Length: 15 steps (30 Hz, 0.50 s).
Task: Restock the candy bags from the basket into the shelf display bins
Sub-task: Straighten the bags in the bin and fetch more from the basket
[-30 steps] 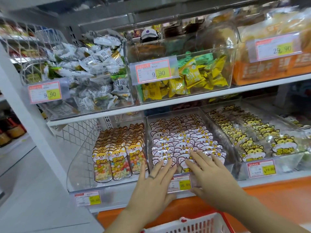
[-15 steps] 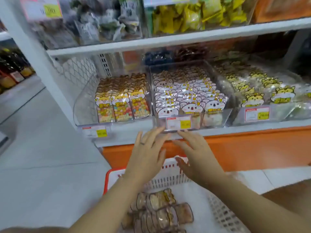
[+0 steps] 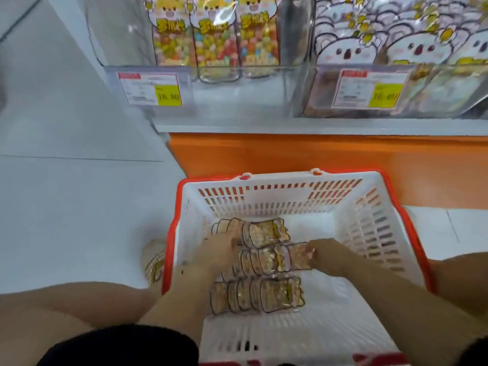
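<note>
Your left hand (image 3: 219, 249) and right hand (image 3: 327, 256) reach into the red-rimmed white basket (image 3: 277, 199) on the floor, touching the candy bags (image 3: 266, 260) stacked in three rows; any grip is too blurred to tell. Above, clear display bins (image 3: 121, 35) hold cartoon-faced bags (image 3: 216, 35), price tags (image 3: 153, 88) on their fronts.

A left price label (image 3: 150, 89) and a right price label (image 3: 369, 88), each marked with a yellow patch, are mounted just above the front edge of the shelf (image 3: 290, 126). An orange base panel (image 3: 290, 151) is seen beneath it. A checked shoe (image 3: 154, 260) is planted on pale floor tiles (image 3: 79, 207).
</note>
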{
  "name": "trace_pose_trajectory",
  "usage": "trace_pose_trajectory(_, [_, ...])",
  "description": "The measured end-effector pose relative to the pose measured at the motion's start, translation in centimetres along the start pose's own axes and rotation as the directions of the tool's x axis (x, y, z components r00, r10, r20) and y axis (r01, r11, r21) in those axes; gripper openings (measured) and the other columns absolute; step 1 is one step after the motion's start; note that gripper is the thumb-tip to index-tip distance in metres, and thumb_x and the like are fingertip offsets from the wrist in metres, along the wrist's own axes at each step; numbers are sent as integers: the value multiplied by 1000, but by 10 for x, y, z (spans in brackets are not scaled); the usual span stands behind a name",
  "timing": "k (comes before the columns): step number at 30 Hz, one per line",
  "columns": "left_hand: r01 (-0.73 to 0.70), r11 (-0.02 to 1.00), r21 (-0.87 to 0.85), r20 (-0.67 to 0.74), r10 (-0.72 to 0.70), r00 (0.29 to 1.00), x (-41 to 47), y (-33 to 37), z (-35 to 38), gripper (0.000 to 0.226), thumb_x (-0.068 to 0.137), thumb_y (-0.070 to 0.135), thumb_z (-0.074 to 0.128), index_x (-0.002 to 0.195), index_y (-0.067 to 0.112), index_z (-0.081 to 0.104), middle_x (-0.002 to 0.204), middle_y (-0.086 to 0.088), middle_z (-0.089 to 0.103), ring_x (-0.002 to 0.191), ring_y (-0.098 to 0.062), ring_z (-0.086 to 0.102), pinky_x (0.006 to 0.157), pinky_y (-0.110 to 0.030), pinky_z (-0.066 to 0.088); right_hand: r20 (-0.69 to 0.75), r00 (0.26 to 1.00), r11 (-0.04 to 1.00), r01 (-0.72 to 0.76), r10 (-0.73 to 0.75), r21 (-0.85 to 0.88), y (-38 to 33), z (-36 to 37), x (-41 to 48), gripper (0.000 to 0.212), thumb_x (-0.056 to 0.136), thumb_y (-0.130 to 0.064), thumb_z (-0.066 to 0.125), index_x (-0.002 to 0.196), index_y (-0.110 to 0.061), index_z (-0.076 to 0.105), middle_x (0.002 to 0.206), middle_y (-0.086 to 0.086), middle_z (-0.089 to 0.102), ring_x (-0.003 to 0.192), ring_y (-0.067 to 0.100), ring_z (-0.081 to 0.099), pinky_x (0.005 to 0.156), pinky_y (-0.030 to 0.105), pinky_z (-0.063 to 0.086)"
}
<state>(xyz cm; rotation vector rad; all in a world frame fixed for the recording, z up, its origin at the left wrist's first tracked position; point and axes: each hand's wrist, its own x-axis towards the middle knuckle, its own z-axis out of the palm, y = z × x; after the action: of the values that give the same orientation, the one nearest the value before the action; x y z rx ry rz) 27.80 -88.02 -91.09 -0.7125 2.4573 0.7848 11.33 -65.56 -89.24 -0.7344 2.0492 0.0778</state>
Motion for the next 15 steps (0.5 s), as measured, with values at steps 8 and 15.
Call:
trace_pose_trajectory(8, [57,998,11,331,-58,942,21,17,65,34,100,25,43,131,15,53,131,-9,56,119,-30,55,94,-39,48,44,998,993,54,-50,-103,23,54,89,52,90,-52,32,119,-22,61,125,8,59,122,32,55,93,42,51])
trace_pose_trajectory(15, [322,879,-351,282,-229,932,37,24,68,9,96,22,54,97,14,58,77,3,57,69,-11,62,59,-24,51,-145,988,961,18,-60,-276,24,69,83,69,92,-41,56,150,-23,25,141,5,44,133,27,38,98,41,46])
